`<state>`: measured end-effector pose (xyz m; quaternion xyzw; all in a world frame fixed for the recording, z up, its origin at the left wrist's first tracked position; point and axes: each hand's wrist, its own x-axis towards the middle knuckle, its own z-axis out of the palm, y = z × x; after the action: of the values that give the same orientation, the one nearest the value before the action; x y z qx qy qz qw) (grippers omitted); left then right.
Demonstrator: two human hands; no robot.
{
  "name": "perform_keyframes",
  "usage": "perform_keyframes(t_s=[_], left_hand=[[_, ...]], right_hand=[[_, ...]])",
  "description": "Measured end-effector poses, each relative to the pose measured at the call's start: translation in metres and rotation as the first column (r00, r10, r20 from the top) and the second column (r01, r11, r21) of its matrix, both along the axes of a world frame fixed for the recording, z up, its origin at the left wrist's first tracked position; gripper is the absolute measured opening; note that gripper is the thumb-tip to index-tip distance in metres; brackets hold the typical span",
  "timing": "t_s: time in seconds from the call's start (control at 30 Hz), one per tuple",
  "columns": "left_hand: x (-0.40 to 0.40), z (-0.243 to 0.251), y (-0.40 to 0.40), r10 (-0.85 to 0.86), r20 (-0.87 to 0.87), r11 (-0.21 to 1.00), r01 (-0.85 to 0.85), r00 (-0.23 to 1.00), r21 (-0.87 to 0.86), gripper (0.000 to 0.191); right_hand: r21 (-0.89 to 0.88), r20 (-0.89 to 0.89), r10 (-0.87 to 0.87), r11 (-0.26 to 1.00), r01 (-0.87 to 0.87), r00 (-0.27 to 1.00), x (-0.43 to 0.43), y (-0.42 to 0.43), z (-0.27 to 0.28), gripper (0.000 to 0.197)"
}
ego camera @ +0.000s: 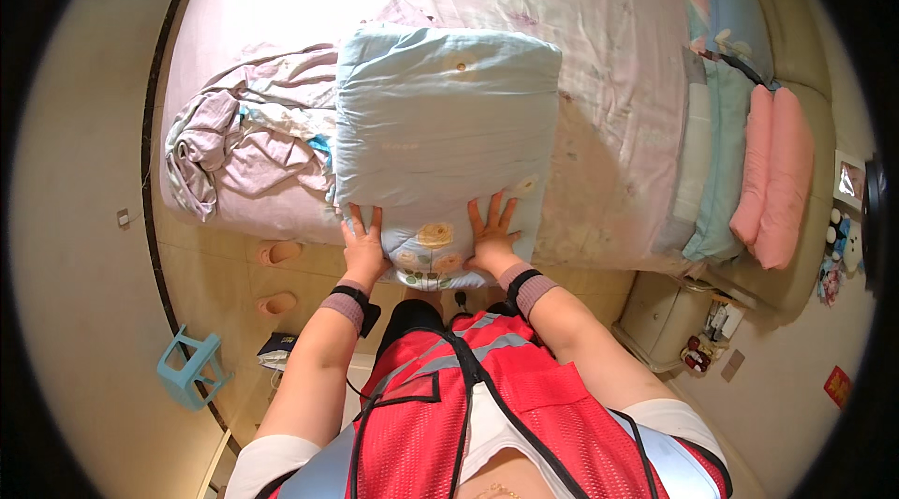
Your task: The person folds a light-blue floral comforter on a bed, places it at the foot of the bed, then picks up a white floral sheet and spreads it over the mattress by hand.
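Observation:
A pale blue quilt (pixel 449 127), folded into a thick block with yellow flowers near its lower edge, lies at the near edge of the bed. My left hand (pixel 364 246) rests on its lower left corner, fingers spread. On the lower right part lies my right hand (pixel 494 236), its fingers also apart and flat on the fabric. A crumpled pinkish-purple sheet (pixel 270 162) with white and blue cloth touches the quilt's left side. Under everything spreads a pink floral bed sheet (pixel 604 99).
Pillows line the right end: a teal one (pixel 723 155), pink ones (pixel 783 176) and a blue one (pixel 734 0). A bedside cabinet (pixel 653 320) stands at lower right. Left on the floor are slippers (pixel 279 252) and a blue plastic stool (pixel 189 369).

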<state>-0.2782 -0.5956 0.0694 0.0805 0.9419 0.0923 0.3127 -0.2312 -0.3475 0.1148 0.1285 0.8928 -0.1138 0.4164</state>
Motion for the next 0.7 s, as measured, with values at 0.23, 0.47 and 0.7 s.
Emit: perform_keyframes(t_s=[0.23, 0.47, 0.7], left_hand=[[-0.024, -0.010, -0.054, 0.049, -0.082, 0.755, 0.017, 0.995, 0.655, 0.138], [-0.042, -0.048, -0.062, 0.125, 0.717, 0.389, -0.699, 0.686, 0.600, 0.087], [-0.044, -0.044, -0.070, 0.134, 0.825, 0.490, -0.760, 0.549, 0.426, 0.070]], right_hand=[[-0.197, -0.165, -0.024, 0.980, -0.010, 0.986, 0.005, 0.026, 0.014, 0.134], [-0.562, -0.335, -0.267, 0.826, 0.036, 0.904, 0.025, 0.071, -0.009, 0.120], [-0.620, -0.075, -0.853, 0.445, 0.646, 0.516, 0.039, 0.102, 0.006, 0.113]])
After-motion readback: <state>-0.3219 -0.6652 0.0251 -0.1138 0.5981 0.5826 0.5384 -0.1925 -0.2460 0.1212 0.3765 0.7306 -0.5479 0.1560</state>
